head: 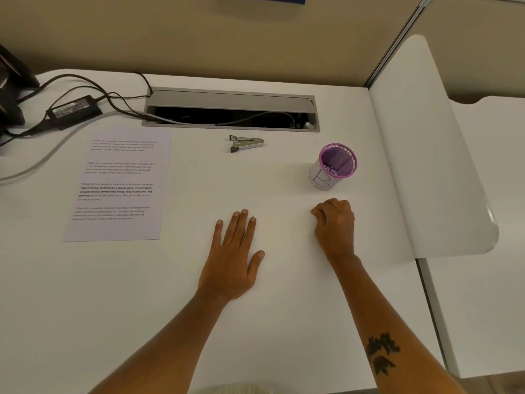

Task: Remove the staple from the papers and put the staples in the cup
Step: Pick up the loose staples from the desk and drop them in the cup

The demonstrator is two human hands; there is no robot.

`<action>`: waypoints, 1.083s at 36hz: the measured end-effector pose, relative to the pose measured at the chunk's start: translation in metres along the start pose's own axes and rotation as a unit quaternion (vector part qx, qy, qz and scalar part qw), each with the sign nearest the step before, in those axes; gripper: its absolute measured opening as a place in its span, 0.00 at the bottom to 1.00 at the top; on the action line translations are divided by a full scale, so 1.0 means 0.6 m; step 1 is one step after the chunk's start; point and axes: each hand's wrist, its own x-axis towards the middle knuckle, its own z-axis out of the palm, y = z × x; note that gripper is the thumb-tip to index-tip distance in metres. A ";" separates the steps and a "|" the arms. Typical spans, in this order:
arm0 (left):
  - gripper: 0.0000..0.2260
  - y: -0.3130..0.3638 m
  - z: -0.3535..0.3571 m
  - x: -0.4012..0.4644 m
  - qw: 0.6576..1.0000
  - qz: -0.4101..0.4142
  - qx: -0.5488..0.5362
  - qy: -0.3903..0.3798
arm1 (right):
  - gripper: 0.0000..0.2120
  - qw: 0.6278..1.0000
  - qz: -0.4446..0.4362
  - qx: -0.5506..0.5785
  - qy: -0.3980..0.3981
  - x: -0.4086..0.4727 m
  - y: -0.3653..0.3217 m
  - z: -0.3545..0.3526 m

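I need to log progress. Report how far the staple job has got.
Done: the cup already holds some small bits, perhaps staples. In hand: nothing; the left hand lies flat on the desk, the right hand rests curled, apparently empty. Left: the staple remover lies untouched beyond the hands, the papers lie at the left; no staple is discernible there.

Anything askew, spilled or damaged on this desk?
Nothing stands out. The papers lie flat, the staple remover lies apart from them, and the cup stands upright. Both hands, left hand and right hand, rest on the desk.
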 end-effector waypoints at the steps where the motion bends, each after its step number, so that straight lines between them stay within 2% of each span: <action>1: 0.34 0.000 0.000 0.000 1.000 0.000 0.001 0.000 | 0.04 1.000 -0.004 -0.011 -0.001 0.001 -0.001 0.001; 9: 0.33 0.001 -0.003 -0.001 1.000 0.001 -0.008 0.004 | 0.07 0.996 0.003 -0.082 -0.047 -0.001 -0.020 -0.005; 12: 0.33 0.001 -0.003 -0.001 1.000 0.002 -0.011 0.008 | 0.12 0.994 0.006 -0.085 -0.073 0.000 -0.026 -0.013; 17: 0.33 0.000 0.000 0.000 1.000 0.002 -0.012 0.011 | 0.12 0.992 0.027 -0.058 -0.109 0.004 -0.016 -0.018; 22: 0.33 0.000 -0.001 -0.001 1.000 0.001 -0.003 0.005 | 0.13 0.994 0.060 0.022 -0.087 0.020 -0.016 -0.043; 26: 0.34 0.000 0.000 0.000 1.000 -0.001 -0.002 0.002 | 0.17 0.997 0.033 0.058 -0.050 0.070 -0.030 -0.097; 31: 0.34 -0.001 -0.001 -0.001 1.000 0.002 -0.008 0.005 | 0.10 0.998 0.042 0.049 -0.020 0.142 -0.041 -0.149; 34: 0.33 -0.001 -0.001 -0.001 1.000 0.003 -0.008 0.007 | 0.07 0.998 0.052 0.025 -0.036 0.179 -0.037 -0.152; 39: 0.33 -0.001 -0.001 -0.001 1.000 0.003 -0.008 0.007 | 0.06 0.998 0.048 0.009 -0.036 0.206 -0.038 -0.155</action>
